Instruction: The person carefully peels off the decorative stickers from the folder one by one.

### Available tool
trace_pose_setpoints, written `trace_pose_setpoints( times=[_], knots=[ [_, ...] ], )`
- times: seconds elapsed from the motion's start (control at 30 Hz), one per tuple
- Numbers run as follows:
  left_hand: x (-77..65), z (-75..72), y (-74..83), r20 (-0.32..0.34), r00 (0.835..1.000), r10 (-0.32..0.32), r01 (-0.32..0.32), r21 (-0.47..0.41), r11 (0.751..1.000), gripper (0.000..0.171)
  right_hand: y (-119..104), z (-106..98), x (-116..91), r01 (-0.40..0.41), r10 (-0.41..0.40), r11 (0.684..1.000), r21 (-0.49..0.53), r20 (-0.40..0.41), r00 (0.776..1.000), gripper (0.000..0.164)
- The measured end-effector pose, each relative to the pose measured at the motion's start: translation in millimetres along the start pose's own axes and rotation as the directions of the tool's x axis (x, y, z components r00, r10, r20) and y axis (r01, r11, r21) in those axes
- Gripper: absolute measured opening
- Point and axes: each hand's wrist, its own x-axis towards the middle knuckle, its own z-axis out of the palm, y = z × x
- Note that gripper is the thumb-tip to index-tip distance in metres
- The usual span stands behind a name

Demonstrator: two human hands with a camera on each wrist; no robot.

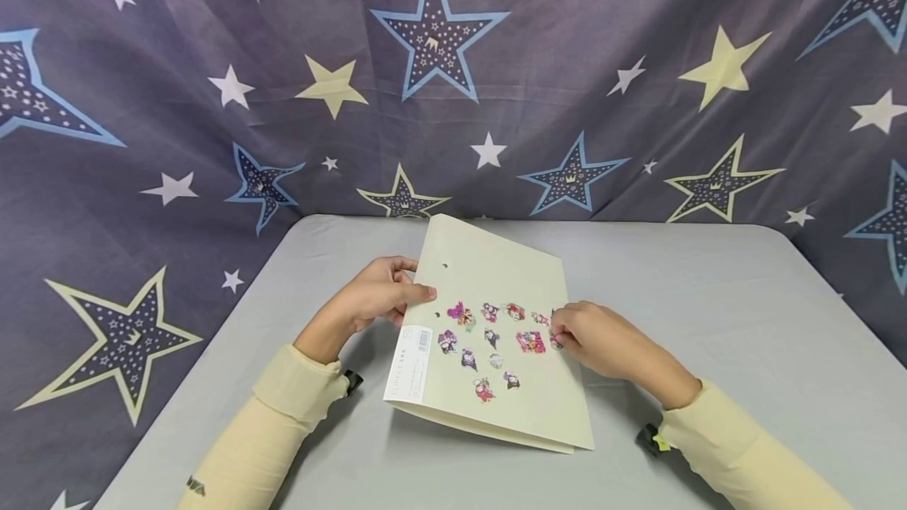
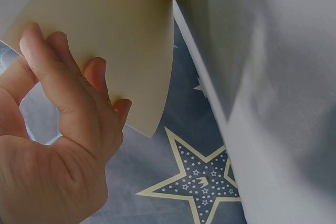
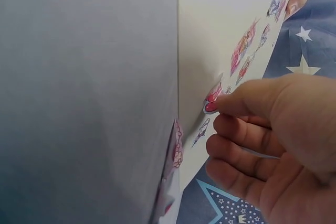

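Note:
A cream folder [image 1: 496,258] with several small colourful stickers [image 1: 530,342] on its front cover is held tilted over the table. My left hand [image 1: 372,293] grips its spine side, thumb on the front and the other fingers behind. At the opposite edge, my right hand [image 1: 605,341] pinches a small pink-and-red sticker [image 3: 212,99] between thumb and forefinger, against or very close to the cover. From the right wrist view I cannot tell whether that sticker is fully stuck down. Another pink sticker [image 3: 177,148] shows along the folder's edge.
A grey cloth covers the table [image 1: 708,282]. Behind it hangs a dark curtain [image 1: 531,116] printed with stars. A white label [image 1: 411,364] runs along the folder's lower spine, below two small holes. Black straps [image 1: 352,382] sit at both wrists.

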Motion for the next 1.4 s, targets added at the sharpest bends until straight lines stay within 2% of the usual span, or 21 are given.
trace_pose_setpoints(
  times=[0.1, 0.3, 0.47, 1.1, 1.4],
  knots=[
    [0.3, 0.0, -0.4, 0.005, 1.000, 0.004, -0.004, -0.006, 1.000, 0.065, -0.4, 0.1, 0.5, 0.011, -0.012, 1.000, -0.025, -0.014, 1.000, 0.033],
    [0.0, -0.1, -0.3, 0.008, 1.000, 0.004, -0.004, -0.005, 1.000, 0.066, -1.7, -1.4, 0.2, -0.008, 0.007, 0.998, -0.060, -0.019, 1.000, 0.030],
    [-0.6, 0.0, 0.4, 0.011, 1.000, 0.004, -0.004, -0.010, 1.000, 0.067, -0.5, -4.2, -1.4, -0.013, 0.012, 0.998, -0.055, -0.016, 1.000, 0.031],
    [-1.8, -0.6, 0.7, 0.001, 1.000, 0.004, -0.004, 0.006, 1.000, 0.065, 6.0, -30.6, -9.7, -0.054, 0.053, 0.999, 0.009, 0.077, 0.996, 0.028],
    [-1.2, 0.3, 1.1, -0.006, 1.000, -0.011, 0.011, 0.015, 1.000, 0.067, 17.9, -34.7, -15.1, -0.110, 0.111, 0.994, -0.022, 0.127, 0.986, 0.029]
  ],
)
